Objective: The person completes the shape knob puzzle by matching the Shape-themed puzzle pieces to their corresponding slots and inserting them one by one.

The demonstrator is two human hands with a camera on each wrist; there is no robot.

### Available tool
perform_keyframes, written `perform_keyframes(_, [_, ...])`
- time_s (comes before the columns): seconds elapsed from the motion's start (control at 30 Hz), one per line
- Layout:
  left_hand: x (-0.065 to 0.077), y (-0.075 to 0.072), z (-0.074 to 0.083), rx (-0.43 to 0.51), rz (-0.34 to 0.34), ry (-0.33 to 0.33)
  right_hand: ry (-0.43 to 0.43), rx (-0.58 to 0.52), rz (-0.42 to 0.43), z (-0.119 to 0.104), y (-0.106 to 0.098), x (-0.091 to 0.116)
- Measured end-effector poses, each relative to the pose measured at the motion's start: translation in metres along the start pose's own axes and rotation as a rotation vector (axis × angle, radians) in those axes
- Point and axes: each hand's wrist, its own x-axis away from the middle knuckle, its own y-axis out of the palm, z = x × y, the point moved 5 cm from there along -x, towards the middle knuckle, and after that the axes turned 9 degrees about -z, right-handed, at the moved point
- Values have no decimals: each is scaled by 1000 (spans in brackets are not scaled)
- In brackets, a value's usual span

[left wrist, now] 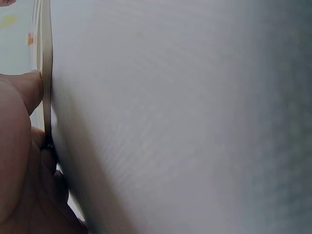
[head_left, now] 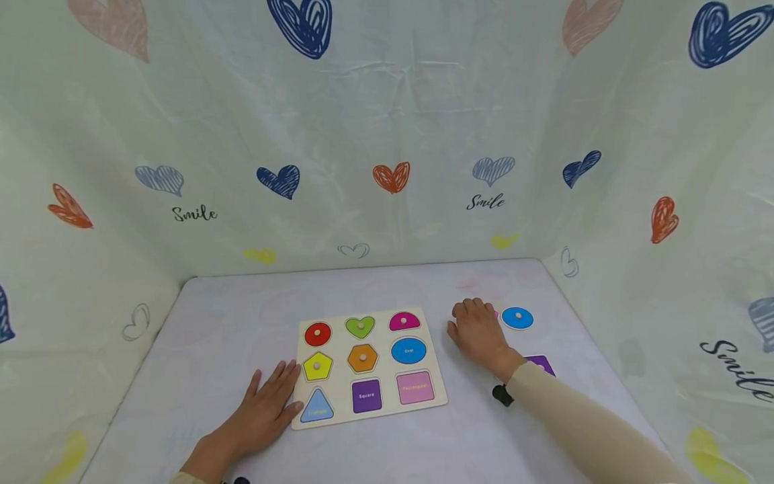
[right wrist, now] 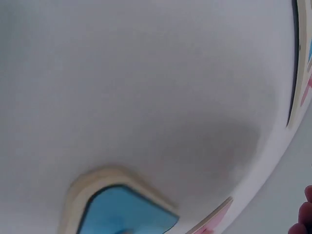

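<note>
A wooden shape board (head_left: 387,410) lies on the table. Knobbed pieces fill its circle, heart, half-circle, pentagon and hexagon places; the triangle, square, oval and rectangle places show printed words. My left hand (head_left: 260,410) lies with spread fingers against the board's left edge, and in the left wrist view its thumb (left wrist: 31,90) touches that edge. My right hand (head_left: 480,336) hovers with bent fingers by a pink piece (head_left: 496,314), mostly hidden behind it. In the right wrist view the fingertips (right wrist: 304,214) are apart from this pink piece (right wrist: 214,219) and hold nothing.
A loose blue oval piece (head_left: 517,318) lies right of my right hand. My right forearm partly covers a purple piece (head_left: 542,364). A blue piece with rounded corners (right wrist: 122,212) shows in the right wrist view. Heart-printed sheets (head_left: 393,222) enclose the table's back and sides.
</note>
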Motion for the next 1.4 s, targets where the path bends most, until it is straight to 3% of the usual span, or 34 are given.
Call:
perform_keyframes(0.37, [-1, -1, 1, -6, -6, -4, 2, 30, 77, 62, 1, 15])
perform_keyframes(0.77, [1, -2, 2, -15, -2, 12, 57, 94, -30, 115, 3, 27])
perform_keyframes(1.03, [1, -4, 4, -16, -17, 1, 91, 109, -106, 135, 6, 33])
perform_keyframes(1.4, [2, -6, 6, -14, -9, 5, 120, 121, -144, 142, 10, 36])
